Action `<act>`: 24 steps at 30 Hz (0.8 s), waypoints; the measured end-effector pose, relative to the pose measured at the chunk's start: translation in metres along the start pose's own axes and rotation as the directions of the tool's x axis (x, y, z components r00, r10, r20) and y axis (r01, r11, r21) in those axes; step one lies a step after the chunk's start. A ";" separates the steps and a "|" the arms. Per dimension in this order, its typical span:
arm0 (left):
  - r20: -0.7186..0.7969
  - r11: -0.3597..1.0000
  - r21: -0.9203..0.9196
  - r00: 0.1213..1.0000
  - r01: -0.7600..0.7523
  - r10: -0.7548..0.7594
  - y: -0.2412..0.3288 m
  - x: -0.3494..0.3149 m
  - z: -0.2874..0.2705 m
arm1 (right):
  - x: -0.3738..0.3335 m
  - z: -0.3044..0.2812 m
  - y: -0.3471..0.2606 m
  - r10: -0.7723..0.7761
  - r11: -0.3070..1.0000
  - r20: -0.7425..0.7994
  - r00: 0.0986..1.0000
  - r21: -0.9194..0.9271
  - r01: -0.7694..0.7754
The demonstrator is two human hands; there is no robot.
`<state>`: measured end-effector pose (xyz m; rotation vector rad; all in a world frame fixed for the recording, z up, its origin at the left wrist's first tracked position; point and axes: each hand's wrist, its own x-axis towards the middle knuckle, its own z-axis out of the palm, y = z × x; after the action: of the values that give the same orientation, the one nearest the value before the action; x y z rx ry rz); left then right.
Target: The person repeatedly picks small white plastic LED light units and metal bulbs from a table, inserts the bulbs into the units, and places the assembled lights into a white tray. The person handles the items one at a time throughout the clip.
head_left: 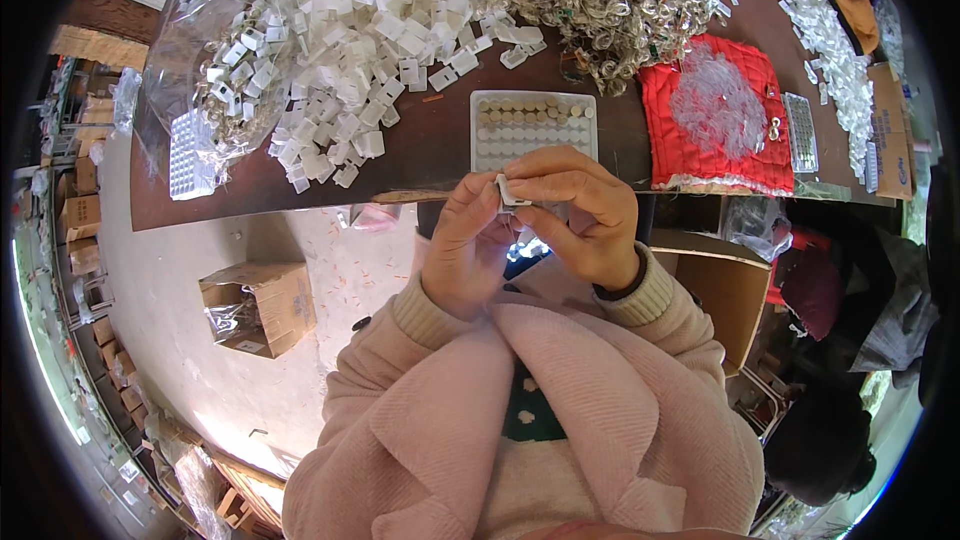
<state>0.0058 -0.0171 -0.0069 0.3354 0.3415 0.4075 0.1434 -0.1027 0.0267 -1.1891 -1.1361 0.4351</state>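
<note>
My left hand (463, 250) and my right hand (590, 215) meet in front of the table's near edge. Between their fingertips they pinch a small white plastic case (507, 191), held tilted; the fingers partly cover it. Just beyond my hands lies a pale tray (533, 96) with rows of small hollows. Round metal discs (540, 116), like button cells, fill its upper rows. A big heap of white plastic cases (370, 30) spreads over the table to the left of the tray. Behind the tray is a pile of tangled clear-and-metallic strands (610, 5).
A red cloth (668, 130) with a tangle of clear thread (715, 105) lies right of the tray. On the left sits a clear plastic bag (180, 60) beside a blister tray (190, 168). Cardboard boxes (290, 300) (735, 275) stand below the table on both sides.
</note>
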 end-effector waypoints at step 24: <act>0.019 0.995 0.096 1.000 -0.001 -0.001 -0.024 0.007 0.012 | -0.038 -0.084 0.010 -0.133 0.657 -0.310 0.941 -0.739 -0.151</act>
<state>0.0245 -0.0373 -0.0066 0.4325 0.3428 0.3884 0.2029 -0.1709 0.0049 -1.9183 -1.0173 -0.3026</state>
